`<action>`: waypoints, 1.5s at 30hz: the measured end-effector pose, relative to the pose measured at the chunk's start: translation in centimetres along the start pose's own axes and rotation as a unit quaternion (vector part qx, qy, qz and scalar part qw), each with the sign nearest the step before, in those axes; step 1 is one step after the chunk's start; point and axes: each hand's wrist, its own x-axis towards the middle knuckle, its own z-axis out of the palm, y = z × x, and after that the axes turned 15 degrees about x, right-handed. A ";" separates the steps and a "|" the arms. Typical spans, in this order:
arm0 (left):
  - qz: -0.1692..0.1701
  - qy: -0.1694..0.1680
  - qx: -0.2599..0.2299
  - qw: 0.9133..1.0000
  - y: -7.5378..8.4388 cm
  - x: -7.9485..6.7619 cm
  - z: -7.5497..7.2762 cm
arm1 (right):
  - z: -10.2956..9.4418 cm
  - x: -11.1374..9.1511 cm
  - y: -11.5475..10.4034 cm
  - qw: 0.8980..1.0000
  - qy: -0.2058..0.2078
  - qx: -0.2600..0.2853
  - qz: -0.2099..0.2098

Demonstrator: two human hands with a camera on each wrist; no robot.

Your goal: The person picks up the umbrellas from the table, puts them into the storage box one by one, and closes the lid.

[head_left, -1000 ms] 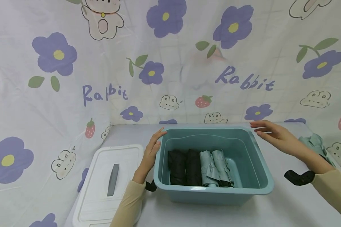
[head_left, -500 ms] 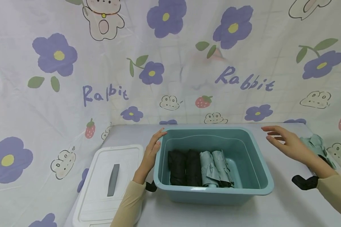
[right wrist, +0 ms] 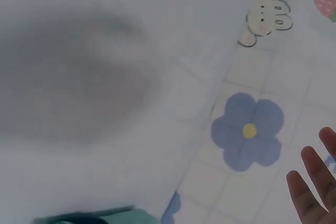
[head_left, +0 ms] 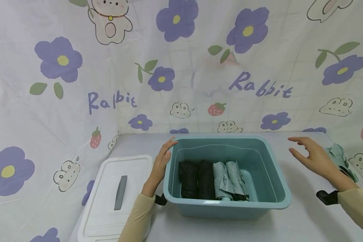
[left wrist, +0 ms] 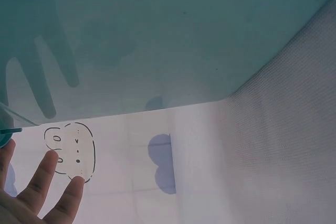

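Tub [head_left: 224, 211]: A deep, blue-green plastic tub is set on the pale table [head_left: 290, 225], between the two hands, and is taken here as the middle of the clock. It is rectangular with rounded corners, edged by a broad, glossy rim [head_left: 273, 204]. Up close, in the left wrist view, its wall is shown as smooth, with a dim hand shape visible in it.
Black rolls [head_left: 189, 179]: Two plump, soft rolls are laid side by side inside the tub, toward 9 o'clock, stretched from 12 to 6.
Green rolls [head_left: 222, 181]: Two slimmer, creased, pale green rolls are laid beside the black pair, on the 3 o'clock side; a loose flap and a black end can be seen.
Left hand [head_left: 161, 164]: Placed against the rim at 9 to 10 o'clock, with the fingers straightened and spread.
Right hand [head_left: 314, 159]: Held well apart from the tub, just before 3 o'clock, with relaxed fingers and the thumb parted from them.
Crumpled cloth [head_left: 337, 154]: Pale green and black, partly hidden by the right arm, at 3 o'clock.
Lid [head_left: 133, 190]: White, grey-handled, laid flat between 8 and 9 o'clock.
Writing [head_left: 260, 85]: "Rabbit" is printed in purple on the backdrop [head_left: 199, 90] at 1 o'clock and again, broken by a fold, at 10.
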 end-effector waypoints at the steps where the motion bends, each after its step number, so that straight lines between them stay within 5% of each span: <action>1: 0.001 0.000 0.001 1.000 0.0 0.0 0.0 | -0.1 -0.1 0.2 1.000 -0.001 -0.004 0.003; 10: -0.004 0.002 0.003 1.000 -1.3 -0.1 0.4 | -0.7 -1.0 3.5 0.996 0.015 -0.074 0.050; 18: 0.002 0.004 0.003 1.000 0.0 0.1 -0.1 | -1.4 -1.8 7.0 0.990 0.027 -0.117 0.072; 39: 0.014 0.006 -0.001 1.000 0.3 0.1 -0.2 | -2.3 -6.2 14.2 0.961 -0.001 -0.225 0.160; 45: 0.013 0.007 -0.004 1.000 0.2 0.1 -0.3 | -2.1 -7.1 15.5 0.945 0.004 -0.235 0.226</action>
